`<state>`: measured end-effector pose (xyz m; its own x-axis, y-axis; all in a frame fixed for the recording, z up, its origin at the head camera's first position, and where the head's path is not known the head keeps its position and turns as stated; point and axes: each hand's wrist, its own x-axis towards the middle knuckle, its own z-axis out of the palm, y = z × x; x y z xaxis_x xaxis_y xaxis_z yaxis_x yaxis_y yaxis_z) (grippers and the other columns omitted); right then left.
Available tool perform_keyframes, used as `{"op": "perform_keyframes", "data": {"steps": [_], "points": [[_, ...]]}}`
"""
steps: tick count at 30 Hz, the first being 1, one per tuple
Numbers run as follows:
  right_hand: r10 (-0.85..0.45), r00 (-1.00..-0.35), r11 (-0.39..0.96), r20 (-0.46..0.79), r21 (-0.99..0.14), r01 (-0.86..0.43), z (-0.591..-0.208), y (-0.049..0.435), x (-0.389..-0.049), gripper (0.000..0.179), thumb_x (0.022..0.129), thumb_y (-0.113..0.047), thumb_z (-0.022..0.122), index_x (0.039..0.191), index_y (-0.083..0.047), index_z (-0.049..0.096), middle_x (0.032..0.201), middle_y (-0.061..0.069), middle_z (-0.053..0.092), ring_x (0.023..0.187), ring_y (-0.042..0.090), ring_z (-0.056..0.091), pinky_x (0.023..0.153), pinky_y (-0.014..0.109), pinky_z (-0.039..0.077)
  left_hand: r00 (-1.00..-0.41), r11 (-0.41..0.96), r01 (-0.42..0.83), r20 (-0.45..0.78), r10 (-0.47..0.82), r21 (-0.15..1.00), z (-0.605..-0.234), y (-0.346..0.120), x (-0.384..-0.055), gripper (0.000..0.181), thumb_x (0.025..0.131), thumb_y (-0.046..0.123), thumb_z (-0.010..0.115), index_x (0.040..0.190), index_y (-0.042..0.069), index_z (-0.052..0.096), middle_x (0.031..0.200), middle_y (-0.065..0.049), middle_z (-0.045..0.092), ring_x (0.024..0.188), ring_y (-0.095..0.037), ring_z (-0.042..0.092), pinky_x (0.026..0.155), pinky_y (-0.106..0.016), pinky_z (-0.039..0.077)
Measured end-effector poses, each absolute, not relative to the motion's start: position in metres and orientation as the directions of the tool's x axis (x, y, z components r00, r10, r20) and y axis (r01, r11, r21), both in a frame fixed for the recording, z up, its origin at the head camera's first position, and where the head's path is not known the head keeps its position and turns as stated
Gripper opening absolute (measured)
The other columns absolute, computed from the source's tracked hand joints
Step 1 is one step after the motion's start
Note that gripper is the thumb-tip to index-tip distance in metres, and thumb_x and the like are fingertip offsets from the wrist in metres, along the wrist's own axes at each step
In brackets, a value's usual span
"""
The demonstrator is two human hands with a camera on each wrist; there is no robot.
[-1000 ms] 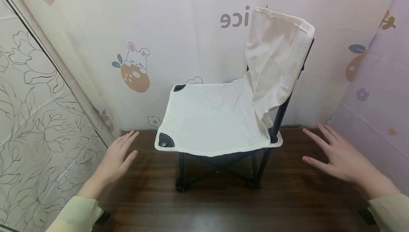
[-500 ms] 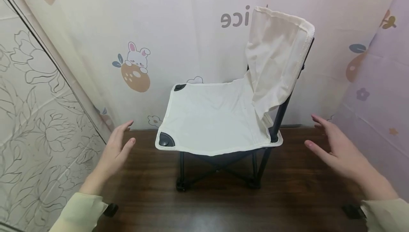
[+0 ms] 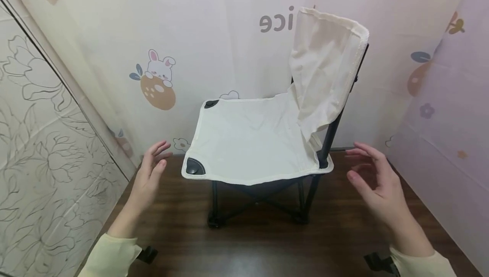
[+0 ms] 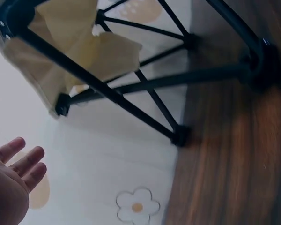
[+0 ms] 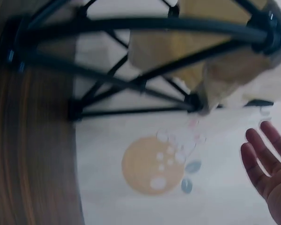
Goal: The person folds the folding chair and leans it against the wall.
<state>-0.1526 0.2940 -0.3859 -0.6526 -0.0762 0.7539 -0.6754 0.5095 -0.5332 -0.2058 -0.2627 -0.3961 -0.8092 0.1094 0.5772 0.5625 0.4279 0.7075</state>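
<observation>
A small folding chair (image 3: 252,139) with a white fabric seat and black tube frame stands unfolded, its backrest (image 3: 324,65) on the right side. The backrest cloth hangs creased. My left hand (image 3: 150,177) is held beside the seat's left front corner, apart from it, fingers loosely bent. On the other side my right hand (image 3: 380,186) hovers near the back post, palm toward the chair, holding nothing. Both wrist views show the crossed black legs (image 4: 145,86) from low down, with relaxed fingers (image 5: 267,154) away from the frame.
The chair stands on a dark brown wooden surface (image 3: 244,247). A pale curtain with a rabbit print (image 3: 158,79) hangs close behind it. A flower-patterned panel (image 3: 46,162) rises at the left, and a lilac curtain (image 3: 447,162) at the right.
My right hand has moved inward, closer to the chair, and its fingers have bent. My left hand has shifted slightly right. The chair shows only a slight shift left in view.
</observation>
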Motion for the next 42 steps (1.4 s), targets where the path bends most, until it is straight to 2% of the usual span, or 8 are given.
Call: {"op": "perform_keyframes", "data": {"steps": [3, 7, 12, 15, 23, 31, 36, 42], "points": [[-0.073, -0.569, 0.420, 0.819, -0.493, -0.762, -0.384, 0.278, -0.151, 0.063, 0.087, 0.013, 0.074, 0.147, 0.013, 0.055, 0.135, 0.010, 0.069, 0.121, 0.014, 0.064, 0.096, 0.018, 0.050, -0.808, 0.366, 0.574, 0.580, 0.106, 0.733, -0.392, -0.256, -0.205, 0.052, 0.115, 0.007, 0.044, 0.167, 0.012, 0.038, 0.162, -0.014, 0.051, 0.140, -0.027, 0.059, 0.106, -0.018, 0.044], [-0.069, -0.502, 0.383, 0.862, -0.441, -0.811, -0.379, 0.256, -0.148, 0.051, 0.096, -0.008, 0.081, 0.136, 0.015, 0.061, 0.136, 0.007, 0.066, 0.117, 0.014, 0.062, 0.097, 0.018, 0.048, -0.798, 0.283, 0.594, 0.595, 0.094, 0.753, -0.387, -0.246, -0.201, 0.053, 0.114, 0.004, 0.045, 0.167, 0.007, 0.035, 0.162, -0.020, 0.048, 0.140, -0.028, 0.058, 0.109, -0.021, 0.043], [-0.052, -0.459, 0.412, 0.887, -0.400, -0.819, -0.374, 0.233, -0.145, 0.059, 0.102, -0.038, 0.079, 0.129, 0.013, 0.065, 0.136, 0.023, 0.058, 0.127, 0.016, 0.052, 0.102, 0.020, 0.043, -0.779, 0.176, 0.626, 0.621, 0.089, 0.760, -0.383, -0.234, -0.198, 0.052, 0.113, 0.001, 0.044, 0.164, 0.002, 0.038, 0.160, -0.012, 0.052, 0.139, -0.032, 0.059, 0.112, -0.026, 0.044], [-0.028, -0.448, 0.427, 0.894, -0.394, -0.814, -0.376, 0.226, -0.147, 0.060, 0.102, -0.043, 0.078, 0.127, 0.010, 0.068, 0.136, 0.035, 0.054, 0.134, 0.023, 0.048, 0.105, 0.025, 0.039, -0.769, 0.141, 0.639, 0.629, 0.111, 0.756, -0.383, -0.227, -0.198, 0.050, 0.112, -0.001, 0.044, 0.162, 0.000, 0.040, 0.158, -0.008, 0.054, 0.139, -0.031, 0.058, 0.112, -0.026, 0.046], [0.005, -0.485, 0.465, 0.875, -0.431, -0.773, -0.384, 0.217, -0.153, 0.053, 0.097, -0.039, 0.081, 0.128, 0.003, 0.073, 0.148, 0.024, 0.054, 0.140, 0.028, 0.047, 0.106, 0.027, 0.038, -0.738, 0.117, 0.673, 0.651, 0.177, 0.730, -0.384, -0.216, -0.200, 0.046, 0.111, -0.004, 0.044, 0.157, -0.006, 0.045, 0.155, -0.028, 0.049, 0.138, -0.023, 0.059, 0.105, -0.024, 0.053], [0.029, -0.443, 0.527, 0.896, -0.391, -0.755, -0.381, 0.200, -0.155, 0.056, 0.103, -0.050, 0.073, 0.127, 0.000, 0.076, 0.141, 0.036, 0.058, 0.138, 0.022, 0.052, 0.107, 0.022, 0.040, -0.724, 0.123, 0.685, 0.654, 0.218, 0.718, -0.386, -0.212, -0.201, 0.050, 0.106, -0.006, 0.049, 0.155, -0.005, 0.048, 0.154, -0.023, 0.054, 0.130, -0.024, 0.062, 0.104, -0.026, 0.053], [0.098, -0.420, 0.639, 0.902, -0.381, -0.669, -0.382, 0.189, -0.154, 0.051, 0.105, -0.053, 0.066, 0.126, -0.008, 0.081, 0.142, 0.035, 0.059, 0.130, 0.037, 0.057, 0.105, 0.017, 0.041, -0.727, 0.149, 0.684, 0.652, 0.215, 0.714, -0.386, -0.210, -0.199, 0.047, 0.102, -0.005, 0.053, 0.149, -0.006, 0.055, 0.161, -0.020, 0.053, 0.143, -0.022, 0.056, 0.114, -0.030, 0.048], [0.106, -0.451, 0.615, 0.886, -0.415, -0.671, -0.382, 0.182, -0.154, 0.037, 0.102, -0.034, 0.073, 0.129, -0.009, 0.081, 0.140, 0.030, 0.064, 0.123, 0.036, 0.059, 0.100, 0.019, 0.042, -0.693, 0.084, 0.715, 0.689, 0.213, 0.694, -0.389, -0.210, -0.202, 0.042, 0.100, -0.008, 0.053, 0.141, -0.010, 0.060, 0.158, -0.028, 0.053, 0.149, -0.026, 0.052, 0.118, -0.030, 0.045]]}}
